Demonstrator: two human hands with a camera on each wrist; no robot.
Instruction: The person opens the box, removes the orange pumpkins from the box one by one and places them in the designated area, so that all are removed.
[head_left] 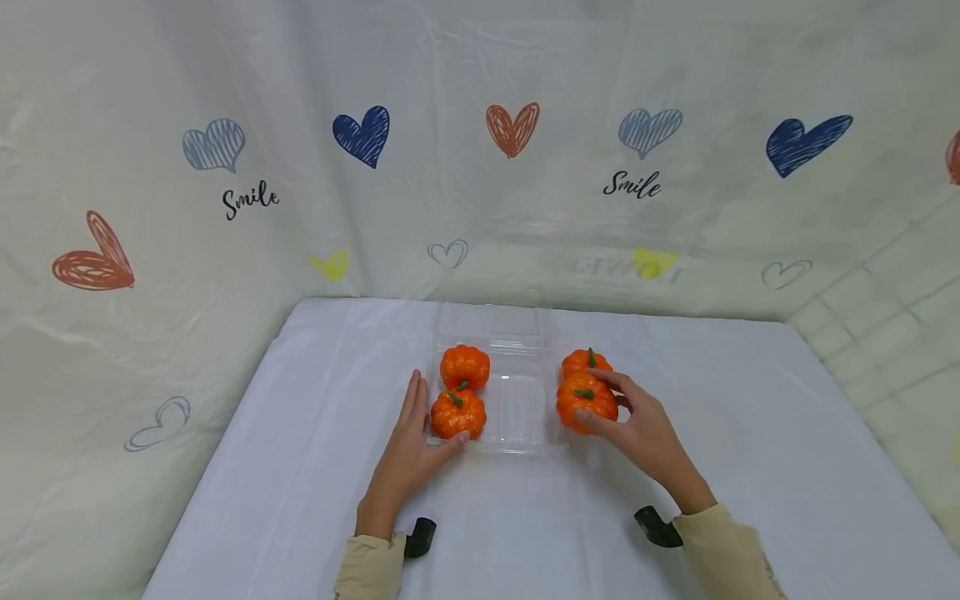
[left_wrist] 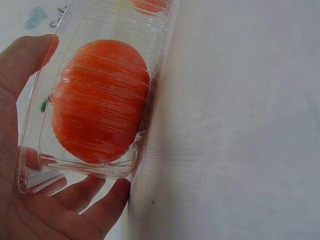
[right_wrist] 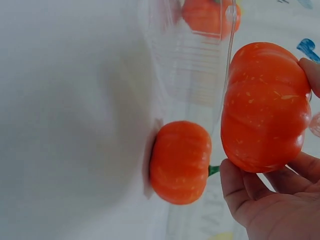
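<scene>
A clear plastic clamshell container (head_left: 516,408) stands on the table with its lid raised at the back. Two small orange toy pumpkins with green stems, a rear one (head_left: 465,367) and a front one (head_left: 458,414), sit in its left half. My left hand (head_left: 411,458) holds the container's front left corner, thumb at the front rim and fingers along the left side. In my right hand (head_left: 641,432), thumb and fingers pinch another pumpkin (right_wrist: 266,107), lifted by the container's right wall. A further pumpkin (right_wrist: 181,162) rests on the table behind and below it.
White cloth covers the table (head_left: 712,417). Behind it hangs a pale curtain (head_left: 450,200) printed with hearts and the word "Smile". The raised clear lid (head_left: 491,325) stands toward the curtain. Dark wrist-camera mounts (head_left: 657,527) stick out at both sleeves.
</scene>
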